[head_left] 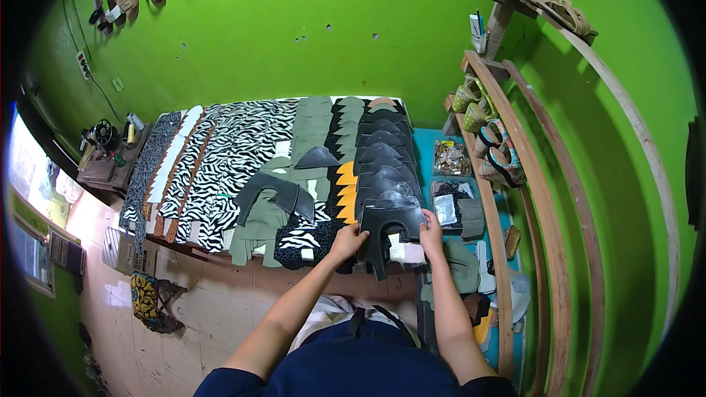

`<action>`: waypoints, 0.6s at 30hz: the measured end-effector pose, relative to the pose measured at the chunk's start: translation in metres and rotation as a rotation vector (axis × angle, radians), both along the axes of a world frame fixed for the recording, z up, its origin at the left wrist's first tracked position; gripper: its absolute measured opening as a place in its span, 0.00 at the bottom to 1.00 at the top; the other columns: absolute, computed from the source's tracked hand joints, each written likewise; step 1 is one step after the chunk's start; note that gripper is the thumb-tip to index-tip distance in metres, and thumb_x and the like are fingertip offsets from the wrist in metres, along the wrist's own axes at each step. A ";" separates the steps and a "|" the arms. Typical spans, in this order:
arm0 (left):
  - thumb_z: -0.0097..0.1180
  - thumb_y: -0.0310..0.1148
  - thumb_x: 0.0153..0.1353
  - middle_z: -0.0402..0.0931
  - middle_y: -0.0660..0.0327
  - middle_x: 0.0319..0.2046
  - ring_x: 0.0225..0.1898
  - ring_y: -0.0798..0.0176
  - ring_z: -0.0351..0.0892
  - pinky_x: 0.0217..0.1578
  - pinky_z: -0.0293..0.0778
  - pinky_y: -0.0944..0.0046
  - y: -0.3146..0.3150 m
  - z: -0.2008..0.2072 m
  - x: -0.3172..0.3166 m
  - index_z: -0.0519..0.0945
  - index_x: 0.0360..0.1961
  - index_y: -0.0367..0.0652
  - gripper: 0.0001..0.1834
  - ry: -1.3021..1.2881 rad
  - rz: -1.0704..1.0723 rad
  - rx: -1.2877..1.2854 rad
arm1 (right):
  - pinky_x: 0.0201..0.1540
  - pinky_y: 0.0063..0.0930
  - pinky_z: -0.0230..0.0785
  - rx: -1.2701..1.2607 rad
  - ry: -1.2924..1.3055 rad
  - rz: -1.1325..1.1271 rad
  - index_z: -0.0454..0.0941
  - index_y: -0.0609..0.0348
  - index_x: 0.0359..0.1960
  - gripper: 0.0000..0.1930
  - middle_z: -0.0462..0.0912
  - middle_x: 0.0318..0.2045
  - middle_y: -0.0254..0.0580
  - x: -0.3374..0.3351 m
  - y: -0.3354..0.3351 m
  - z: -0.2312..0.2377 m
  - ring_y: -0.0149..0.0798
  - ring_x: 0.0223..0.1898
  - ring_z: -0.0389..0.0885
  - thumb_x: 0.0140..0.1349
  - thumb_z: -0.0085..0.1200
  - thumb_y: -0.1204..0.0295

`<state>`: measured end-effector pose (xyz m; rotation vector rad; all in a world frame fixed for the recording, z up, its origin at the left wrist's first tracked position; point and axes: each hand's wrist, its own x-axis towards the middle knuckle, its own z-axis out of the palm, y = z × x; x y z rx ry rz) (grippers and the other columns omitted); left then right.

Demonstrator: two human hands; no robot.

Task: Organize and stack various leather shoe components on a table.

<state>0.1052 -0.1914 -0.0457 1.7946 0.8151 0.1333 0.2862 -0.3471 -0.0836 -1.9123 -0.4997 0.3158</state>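
A black, U-shaped cut piece of shoe-upper material (387, 219) is stretched between my two hands at the table's near edge. My left hand (348, 242) pinches its left side, and my right hand (430, 234) grips the right side. Just beyond it runs an overlapping row of similar black pieces (382, 153). To the left of that row lie yellow pieces (346, 195), green pieces (312, 125) and zebra-striped pieces (243, 140). Close to my left hand, a larger dark grey curved piece (268, 195) rests on green ones.
A wooden rack (489, 198) with sandals (500, 154) stands on the right. Beside it, a turquoise surface carries a clear box of small parts (451, 158) and green scraps (460, 265). At the far left are a sewing machine (103, 134) and a patterned stool (145, 298).
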 end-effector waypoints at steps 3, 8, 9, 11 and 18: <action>0.57 0.34 0.54 0.78 0.48 0.28 0.30 0.49 0.79 0.32 0.73 0.58 -0.008 -0.001 -0.001 0.77 0.37 0.31 0.15 0.044 0.008 0.249 | 0.52 0.35 0.62 -0.194 -0.246 0.074 0.71 0.57 0.49 0.20 0.73 0.44 0.50 -0.006 -0.005 0.002 0.49 0.49 0.71 0.52 0.46 0.83; 0.56 0.27 0.48 0.78 0.45 0.29 0.33 0.46 0.78 0.37 0.74 0.52 -0.013 -0.006 -0.011 0.78 0.37 0.32 0.14 0.036 -0.019 0.482 | 0.52 0.36 0.62 -0.231 -0.304 0.133 0.72 0.57 0.47 0.20 0.72 0.44 0.51 -0.011 -0.012 -0.001 0.52 0.49 0.69 0.50 0.50 0.82; 0.55 0.26 0.48 0.78 0.46 0.29 0.34 0.47 0.79 0.37 0.74 0.52 -0.012 -0.005 -0.010 0.78 0.37 0.32 0.13 0.053 -0.050 0.461 | 0.52 0.36 0.62 -0.233 -0.301 0.136 0.72 0.57 0.47 0.20 0.72 0.44 0.51 -0.012 -0.012 0.000 0.52 0.49 0.69 0.50 0.50 0.82; 0.56 0.28 0.48 0.78 0.48 0.29 0.33 0.47 0.79 0.35 0.74 0.53 -0.014 -0.004 -0.011 0.78 0.35 0.32 0.12 0.056 -0.040 0.464 | 0.52 0.36 0.62 -0.193 -0.349 0.070 0.72 0.57 0.47 0.20 0.70 0.45 0.50 -0.015 -0.012 0.001 0.52 0.49 0.69 0.50 0.50 0.82; 0.57 0.32 0.49 0.78 0.51 0.31 0.35 0.51 0.79 0.35 0.74 0.55 -0.014 -0.003 -0.014 0.77 0.38 0.37 0.15 0.136 0.018 0.440 | 0.52 0.37 0.63 -0.280 -0.375 0.079 0.68 0.58 0.50 0.22 0.66 0.48 0.50 -0.027 -0.013 0.007 0.52 0.50 0.68 0.51 0.49 0.81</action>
